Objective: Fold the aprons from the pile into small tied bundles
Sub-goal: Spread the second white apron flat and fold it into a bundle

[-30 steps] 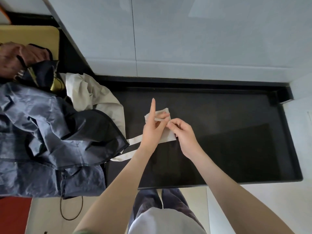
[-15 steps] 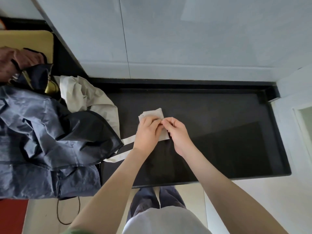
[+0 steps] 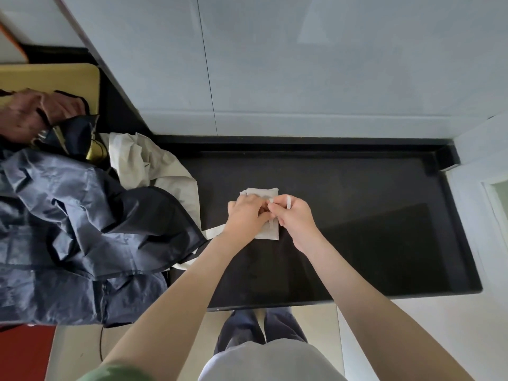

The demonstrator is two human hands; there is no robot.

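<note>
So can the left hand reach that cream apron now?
Probably, once free: the left hand holds the folded bundle while the right hand pinches its strap. The cream apron lies nearby, top uncovered.

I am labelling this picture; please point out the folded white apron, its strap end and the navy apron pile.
folded white apron (image 3: 261, 192): head view, its far edge.
strap end (image 3: 289, 202): head view, the short upright strip.
navy apron pile (image 3: 82, 215): head view, the crumpled top layer.
</note>
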